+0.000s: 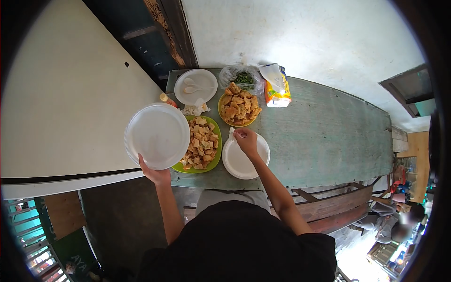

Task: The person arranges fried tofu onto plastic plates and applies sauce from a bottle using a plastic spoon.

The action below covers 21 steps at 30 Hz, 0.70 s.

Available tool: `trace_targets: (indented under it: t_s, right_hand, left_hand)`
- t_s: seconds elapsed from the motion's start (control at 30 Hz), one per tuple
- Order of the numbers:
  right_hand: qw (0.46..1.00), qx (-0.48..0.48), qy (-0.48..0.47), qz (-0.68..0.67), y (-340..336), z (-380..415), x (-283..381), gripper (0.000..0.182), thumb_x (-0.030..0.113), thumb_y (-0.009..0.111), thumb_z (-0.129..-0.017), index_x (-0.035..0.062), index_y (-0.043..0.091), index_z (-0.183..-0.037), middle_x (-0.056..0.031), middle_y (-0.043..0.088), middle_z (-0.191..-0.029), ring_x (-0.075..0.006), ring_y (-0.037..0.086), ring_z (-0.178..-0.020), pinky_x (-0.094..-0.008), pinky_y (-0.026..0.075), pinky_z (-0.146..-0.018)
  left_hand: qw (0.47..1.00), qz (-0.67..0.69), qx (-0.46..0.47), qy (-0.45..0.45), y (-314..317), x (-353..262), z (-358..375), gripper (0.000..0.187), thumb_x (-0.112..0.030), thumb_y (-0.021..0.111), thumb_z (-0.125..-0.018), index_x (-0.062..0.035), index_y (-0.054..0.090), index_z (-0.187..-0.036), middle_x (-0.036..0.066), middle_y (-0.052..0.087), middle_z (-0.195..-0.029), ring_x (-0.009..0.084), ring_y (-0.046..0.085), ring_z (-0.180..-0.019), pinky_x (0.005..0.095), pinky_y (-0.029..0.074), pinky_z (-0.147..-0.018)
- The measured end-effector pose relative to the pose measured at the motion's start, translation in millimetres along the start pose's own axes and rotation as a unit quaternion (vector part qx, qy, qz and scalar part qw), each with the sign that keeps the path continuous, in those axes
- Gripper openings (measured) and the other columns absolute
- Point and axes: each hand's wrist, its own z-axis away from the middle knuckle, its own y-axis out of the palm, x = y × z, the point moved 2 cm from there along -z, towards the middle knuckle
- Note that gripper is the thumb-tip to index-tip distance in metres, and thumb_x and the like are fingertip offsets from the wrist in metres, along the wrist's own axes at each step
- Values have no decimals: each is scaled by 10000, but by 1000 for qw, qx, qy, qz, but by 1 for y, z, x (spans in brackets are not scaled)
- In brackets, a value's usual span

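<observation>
My left hand (157, 175) grips the lower edge of a white plate (157, 134), holding it up and tilted at the left of the table. In my right hand (246, 141), the fingers are pinched on a crumpled white tissue (231, 134). Below that hand a second white plate (239, 162) lies on the table. Between the two plates stands a green dish (217, 150) of cut, light-brown food pieces (202, 143). Just beyond my right hand is a yellow plate (242, 125) piled with golden fried food (238, 105).
Farther back are a white plate with spoons (196, 87), crumpled tissues (196, 109), a bottle (167, 99), a plastic bag of green chillies or vegetables (244, 79) and a tissue pack (278, 87). The green table (324, 134) extends right, beside a wooden bench (333, 207). People (394, 225) sit far right.
</observation>
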Motion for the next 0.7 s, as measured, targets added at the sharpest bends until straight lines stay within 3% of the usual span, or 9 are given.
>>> trace_targets:
  t_s: [0.17, 0.27, 0.33, 0.37, 0.43, 0.53, 0.57, 0.67, 0.7]
  right_hand:
    - [997, -17, -67, 31, 37, -20, -13, 90, 34, 642, -710, 9, 660, -794, -98, 616, -672, -183, 581, -612, -279, 461, -557]
    - [985, 17, -112, 132, 43, -18, -15, 99, 42, 627, -727, 25, 657, -821, -120, 622, -746, -251, 582, -720, -348, 443, -634]
    - [918, 138, -123, 352, 48, -11, -10, 120, 55, 609, -753, 39, 652, -863, -122, 628, -852, -275, 560, -833, -406, 393, -724]
    - [919, 135, -123, 350, 48, -8, -7, 120, 55, 609, -753, 39, 652, -863, -122, 628, -852, -275, 560, -833, -406, 393, -724]
    - [963, 41, -162, 213, 39, 1, 3, 88, 91, 579, -776, 47, 644, -817, -102, 614, -856, -244, 535, -922, -417, 341, -808]
    - [985, -41, -123, 114, 10, 18, 13, 116, 131, 578, -809, 44, 645, -847, -100, 632, -819, -237, 568, -847, -371, 378, -751]
    - [997, -32, -65, -12, 6, 22, -5, 272, 252, 498, -903, 22, 641, -885, -82, 643, -788, -171, 584, -741, -305, 389, -692]
    - [965, 102, 92, -221, -41, 46, -4, 503, 411, 347, -946, -5, 628, -919, -76, 634, -808, -167, 584, -703, -285, 415, -705]
    - [966, 98, 93, -221, -52, 54, -3, 503, 411, 347, -946, -5, 628, -919, -76, 634, -808, -167, 584, -703, -285, 415, -705]
  left_hand:
    - [999, -30, -28, -11, -1, 4, -1, 606, -436, 451, -862, -67, 322, -1325, 85, 416, -1288, 240, 393, -1200, 398, 328, -984]
    - [999, -28, -29, -18, 0, 10, -1, 606, -426, 456, -860, -64, 320, -1327, 86, 415, -1292, 240, 389, -1203, 398, 324, -986]
    - [999, -27, -22, -20, 3, 12, 1, 604, -421, 457, -860, -63, 320, -1327, 85, 416, -1293, 240, 388, -1204, 398, 323, -985]
    - [999, -21, -14, -30, 7, 15, 2, 596, -414, 455, -864, -66, 320, -1328, 84, 413, -1298, 236, 386, -1205, 394, 317, -990]
    - [999, -16, -1, -42, 12, 23, 2, 588, -408, 453, -868, -69, 321, -1330, 82, 410, -1303, 232, 385, -1206, 390, 310, -995]
    - [996, -33, 41, -74, 15, 42, 3, 567, -386, 449, -879, -55, 329, -1323, 77, 419, -1300, 218, 388, -1206, 379, 294, -1006]
    - [991, -48, 59, -106, 16, 49, 4, 558, -380, 446, -886, -43, 334, -1317, 75, 429, -1294, 213, 393, -1202, 368, 291, -1008]
    - [977, -76, 101, -171, 22, 78, 11, 538, -359, 452, -895, -22, 348, -1302, 77, 446, -1280, 206, 404, -1194, 346, 295, -1005]
    - [968, -86, 120, -202, 23, 90, 16, 527, -344, 460, -898, -12, 357, -1293, 82, 455, -1271, 202, 410, -1189, 336, 302, -1001]
